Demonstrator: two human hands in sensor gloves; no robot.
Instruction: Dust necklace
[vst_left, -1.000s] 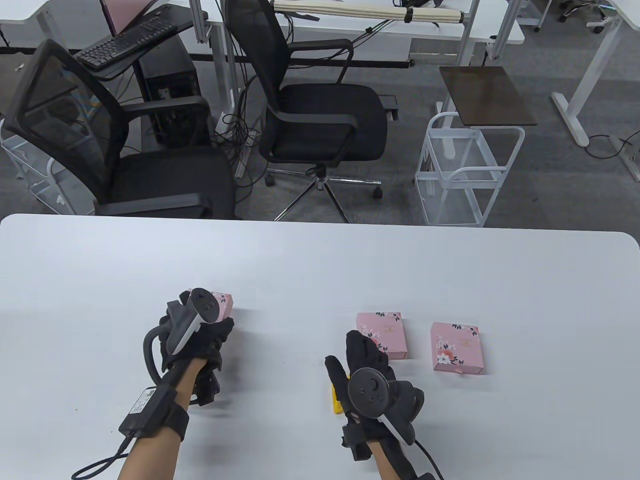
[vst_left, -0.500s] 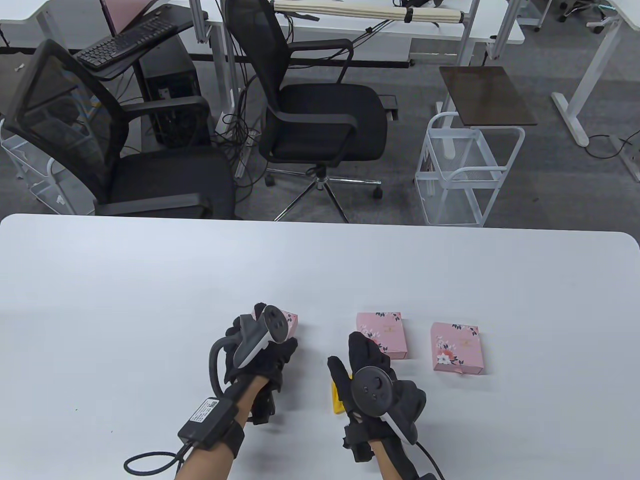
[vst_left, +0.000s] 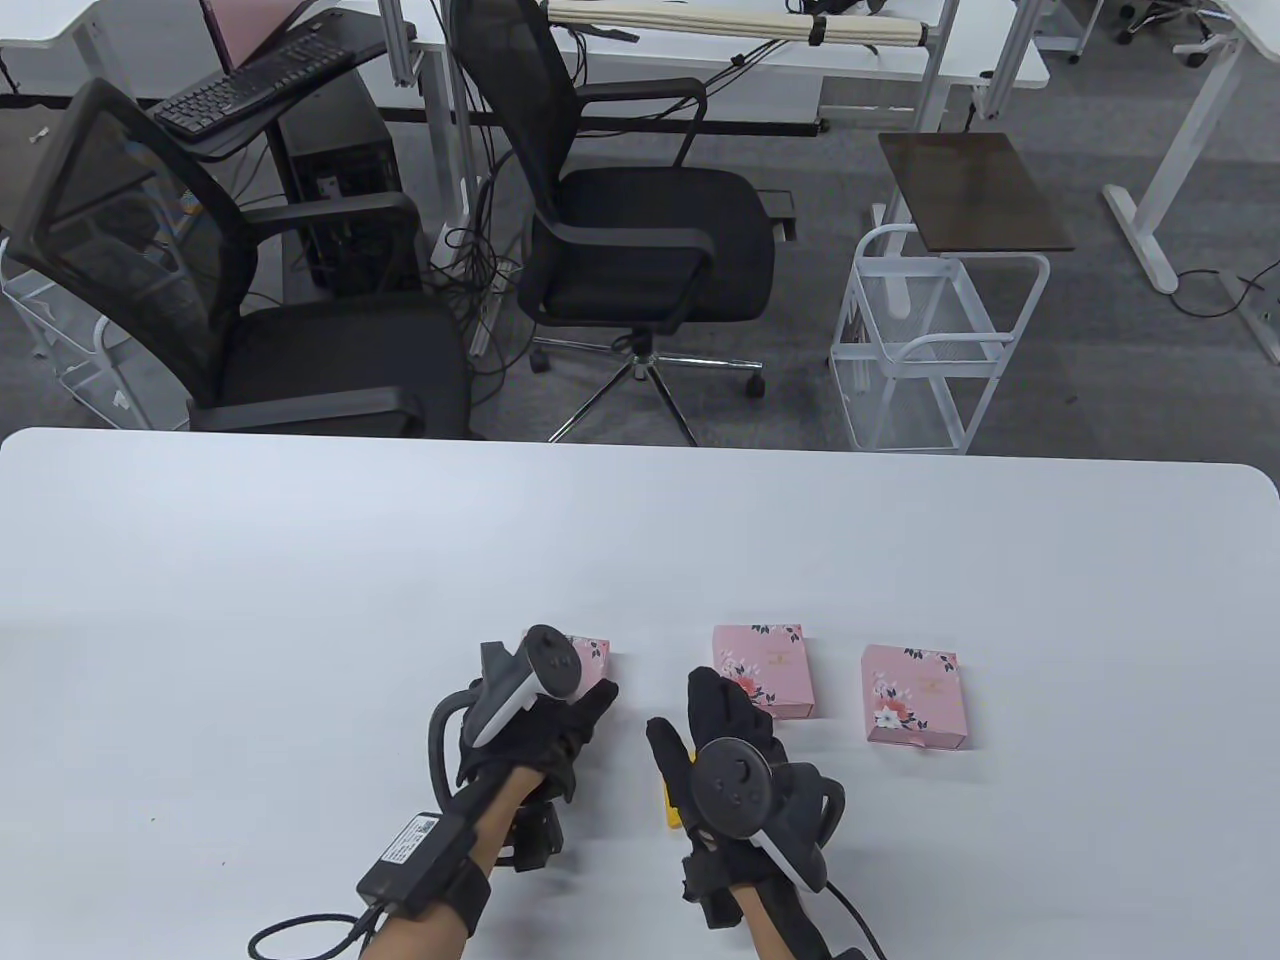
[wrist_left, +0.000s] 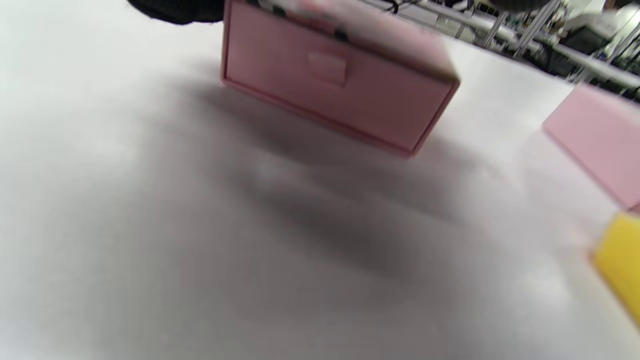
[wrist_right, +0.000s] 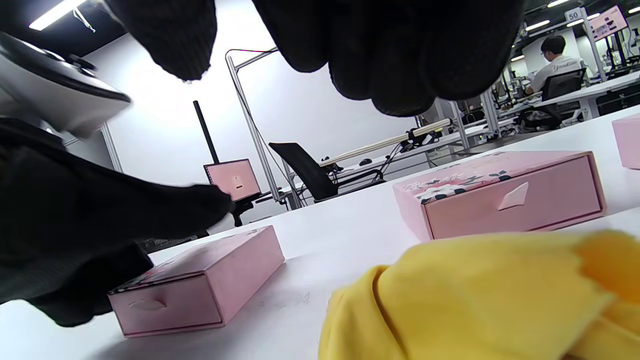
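Gripping is hard to judge on the left hand (vst_left: 535, 730): its black knit glove lies over the near end of a small pink cardboard drawer box (vst_left: 590, 655) with a floral lid, and I cannot tell whether the fingers clamp it or only rest on it. In the left wrist view that box (wrist_left: 340, 80) shows a flat matte front with a small pull tab, sitting on the smooth white table (vst_left: 300, 560), blurred.

To the right of that hold, the right hand (vst_left: 735, 740), also in a black knit glove, lies with fingers stretched forward and flat over a soft yellow cloth (vst_left: 676, 800), of which only a strip shows beside the thumb; the right wrist view shows the cloth (wrist_right: 465, 295) as crumpled fabric under the palm. Whether the cloth is pinched or merely covered, I cannot tell.

Just ahead of the right fingertips lies a 2nd pink floral box (vst_left: 765, 668), touching or nearly touching them. A 3rd matching box (vst_left: 915, 695) sits further right, apart from the 2nd. All 3 are shut, so no necklace is visible.

Broad bare tabletop extends left of the left hand and beyond the boxes to the rounded far edge
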